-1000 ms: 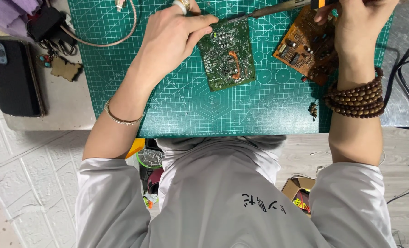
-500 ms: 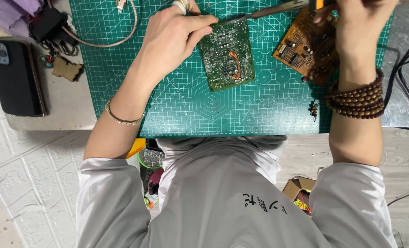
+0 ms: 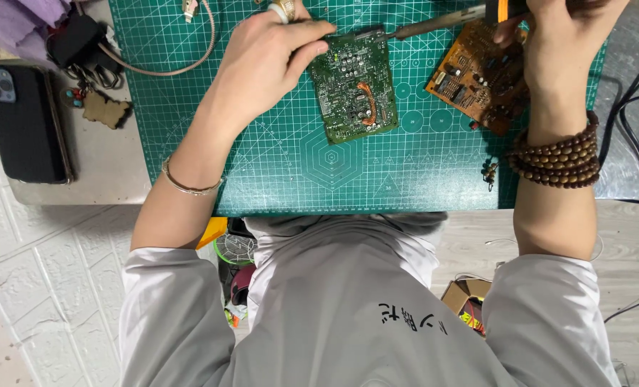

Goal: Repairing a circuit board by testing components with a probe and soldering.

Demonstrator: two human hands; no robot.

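Left hand (image 3: 262, 61) curled, fingertips pinning the green circuit board's (image 3: 354, 89) top corner flat on the cutting mat (image 3: 276, 165); right hand (image 3: 560, 36) closed around a soldering iron (image 3: 441, 23) tipped at the board's upper edge.

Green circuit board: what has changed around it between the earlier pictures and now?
No visible change. The left hand still pins the green circuit board on the cutting mat, and the right hand still holds the soldering iron at its top edge.
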